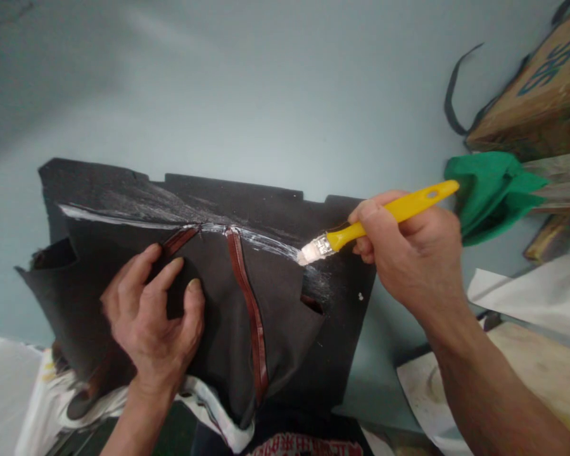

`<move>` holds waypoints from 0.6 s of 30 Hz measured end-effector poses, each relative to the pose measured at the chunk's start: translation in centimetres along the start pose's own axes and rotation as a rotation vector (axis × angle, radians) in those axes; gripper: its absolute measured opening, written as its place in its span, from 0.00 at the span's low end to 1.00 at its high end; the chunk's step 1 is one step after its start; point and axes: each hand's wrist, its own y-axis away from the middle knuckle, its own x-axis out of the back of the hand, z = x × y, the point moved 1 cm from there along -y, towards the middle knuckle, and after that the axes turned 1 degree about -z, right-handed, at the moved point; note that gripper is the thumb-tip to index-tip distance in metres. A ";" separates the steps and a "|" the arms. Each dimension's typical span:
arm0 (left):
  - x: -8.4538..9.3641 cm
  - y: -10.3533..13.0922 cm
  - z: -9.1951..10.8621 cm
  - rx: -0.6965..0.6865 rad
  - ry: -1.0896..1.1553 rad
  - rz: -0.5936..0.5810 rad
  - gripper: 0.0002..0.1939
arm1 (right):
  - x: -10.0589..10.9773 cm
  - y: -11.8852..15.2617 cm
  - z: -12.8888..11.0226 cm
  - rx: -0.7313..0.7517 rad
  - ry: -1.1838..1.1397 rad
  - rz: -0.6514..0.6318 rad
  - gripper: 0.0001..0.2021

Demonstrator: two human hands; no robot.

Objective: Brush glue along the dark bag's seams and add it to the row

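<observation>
My right hand grips a paintbrush by its yellow handle. The pale, wet-looking bristles touch the right end of a white smeared line along the edge of a dark fabric piece. This piece has two reddish-brown strips sewn on and lies over a dark flat sheet with notches in its far edge. My left hand rests on the fabric with its fingers spread, the fingertips near the left strip. Some white smears also mark the sheet beyond the line.
A pale blue-grey surface lies behind the work. On the right are a cardboard box with blue letters, a dark strap, a green cloth and white paper. White-edged fabric hangs near my body.
</observation>
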 end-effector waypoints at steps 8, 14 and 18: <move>0.0 0.0 -0.1 0.008 0.021 0.009 0.29 | -4.3 -1.8 -2.3 0.138 0.010 -0.040 0.15; -0.1 0.1 -0.2 0.005 0.030 0.035 0.28 | -3.0 -1.3 -1.7 0.106 0.037 -0.039 0.14; -0.1 0.1 -0.2 0.007 0.041 0.007 0.30 | -0.6 -0.7 -1.2 0.063 0.103 -0.075 0.14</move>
